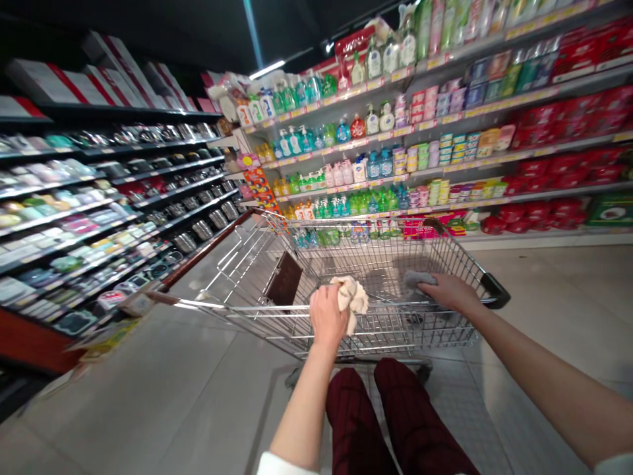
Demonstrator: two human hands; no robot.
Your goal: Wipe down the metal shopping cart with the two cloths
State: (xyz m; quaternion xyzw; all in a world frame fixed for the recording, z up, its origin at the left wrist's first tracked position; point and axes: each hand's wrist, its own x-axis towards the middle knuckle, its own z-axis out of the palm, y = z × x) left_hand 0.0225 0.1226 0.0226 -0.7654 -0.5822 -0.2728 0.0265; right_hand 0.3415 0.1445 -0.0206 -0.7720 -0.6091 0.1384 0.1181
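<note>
A metal shopping cart (pixel 376 330) stands side-on in front of me, with a brown handle at its left end and black corner bumpers at its right. My left hand (pixel 328 315) is closed around a cream cloth (pixel 354 298) at the cart's near top rail. Part of the cloth hangs down over the rail. Farther right, my right hand (pixel 449 292) reaches over the near rail and holds a grey cloth (pixel 419 279) inside the basket area. A brown flap (pixel 283 280) is fixed inside the cart near the handle end.
Shelves (pixel 465 112) full of bottles, tubs and red packages run behind the cart. More shelves (pixel 119 173) with pots and bowls stand at the left. Beneath the cart is a tiled floor (pixel 163 396). My knees (pixel 390 409) are close to its near side.
</note>
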